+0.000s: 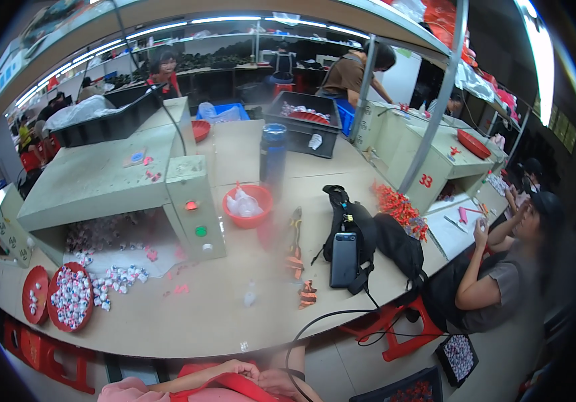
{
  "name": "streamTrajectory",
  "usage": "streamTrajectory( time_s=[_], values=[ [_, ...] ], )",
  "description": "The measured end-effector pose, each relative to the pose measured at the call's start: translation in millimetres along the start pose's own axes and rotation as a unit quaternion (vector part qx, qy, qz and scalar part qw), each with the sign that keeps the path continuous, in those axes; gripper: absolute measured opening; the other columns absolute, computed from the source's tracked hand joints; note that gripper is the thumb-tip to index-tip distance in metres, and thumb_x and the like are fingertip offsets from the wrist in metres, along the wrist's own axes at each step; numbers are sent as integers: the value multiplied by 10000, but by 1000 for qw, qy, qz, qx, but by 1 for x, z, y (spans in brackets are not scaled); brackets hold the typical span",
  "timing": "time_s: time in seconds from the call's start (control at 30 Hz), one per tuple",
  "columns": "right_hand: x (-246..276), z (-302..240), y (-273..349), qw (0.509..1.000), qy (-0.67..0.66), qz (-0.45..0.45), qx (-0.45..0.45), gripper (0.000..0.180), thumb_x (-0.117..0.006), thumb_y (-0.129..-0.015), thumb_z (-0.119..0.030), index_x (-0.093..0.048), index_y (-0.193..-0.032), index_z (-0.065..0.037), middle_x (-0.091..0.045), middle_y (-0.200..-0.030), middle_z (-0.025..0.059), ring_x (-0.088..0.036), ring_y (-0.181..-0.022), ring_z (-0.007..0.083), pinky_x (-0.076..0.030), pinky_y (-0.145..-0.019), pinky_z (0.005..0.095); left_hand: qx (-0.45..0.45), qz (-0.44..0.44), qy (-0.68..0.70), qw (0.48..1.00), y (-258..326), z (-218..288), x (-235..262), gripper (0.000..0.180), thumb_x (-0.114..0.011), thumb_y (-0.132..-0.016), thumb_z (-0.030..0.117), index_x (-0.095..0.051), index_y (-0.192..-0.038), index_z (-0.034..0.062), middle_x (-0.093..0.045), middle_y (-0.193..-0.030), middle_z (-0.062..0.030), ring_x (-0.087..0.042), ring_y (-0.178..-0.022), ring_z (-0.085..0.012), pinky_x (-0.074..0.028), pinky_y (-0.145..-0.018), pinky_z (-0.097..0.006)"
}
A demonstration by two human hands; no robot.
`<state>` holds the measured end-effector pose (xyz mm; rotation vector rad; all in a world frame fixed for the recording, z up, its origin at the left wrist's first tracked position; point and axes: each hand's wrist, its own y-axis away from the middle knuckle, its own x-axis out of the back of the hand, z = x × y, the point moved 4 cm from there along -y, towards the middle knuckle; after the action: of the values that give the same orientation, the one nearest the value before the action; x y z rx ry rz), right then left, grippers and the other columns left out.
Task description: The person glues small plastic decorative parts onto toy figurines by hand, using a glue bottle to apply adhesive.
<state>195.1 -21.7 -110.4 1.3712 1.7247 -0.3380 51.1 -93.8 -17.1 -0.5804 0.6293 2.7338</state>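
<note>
My left hand (240, 369) and my right hand (277, 382) are low over my lap, below the front edge of the worktable (221, 328). They lie close together beside a red cloth (218, 383), fingers curled in. Whatever they hold, if anything, is hidden. On the table ahead are a small pale figure (250, 297), an orange-and-black striped piece (307, 294) and pliers (295, 231) with dark and yellow handles. A black phone (345, 260) leans on a black bag (362, 231). Farther back stand a red bowl (247, 208) with white plastic inside and a blue bottle (274, 154).
A pale green machine (100, 181) stands left, small white-and-pink pieces spilling from its opening. Two red trays (72, 298) of such pieces sit beside it. A cable (321, 315) hangs over the front edge. At right a person (502, 268) sits by a red stool (412, 335).
</note>
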Motion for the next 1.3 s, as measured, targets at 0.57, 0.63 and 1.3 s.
streamTrajectory(
  time_s=[0.57, 0.63, 1.3],
  values=[
    [-6, 4, -3, 999, -5, -9, -45, 237, -565, -943, -230, -592, -954, 5, -590, -822, 26, -530, -678, 80, -400, -577, 211, 9, 71, 9, 997, 8, 7, -8, 48, -634, -893, 28, -637, -936, 8, -630, -919, -7, -576, -862, -63, -462, -779, -191],
    [-8, 5, 1, 999, -8, -7, -45, 234, -565, -943, -229, -591, -951, 4, -587, -819, 25, -526, -674, 78, -397, -574, 210, 17, 51, -12, 998, 8, 9, -11, 31, -633, -896, 42, -628, -905, 12, -627, -933, -8, -570, -877, -69, -457, -793, -207],
    [-9, 5, 0, 999, -27, 9, -35, 213, -564, -943, -223, -574, -920, -12, -551, -785, 9, -478, -636, 67, -362, -545, 204, -56, 58, -70, 994, 11, -1, -9, 70, -565, -935, 108, -553, -959, 44, -538, -884, 27, -481, -824, -49, -399, -756, -198]
  ],
)
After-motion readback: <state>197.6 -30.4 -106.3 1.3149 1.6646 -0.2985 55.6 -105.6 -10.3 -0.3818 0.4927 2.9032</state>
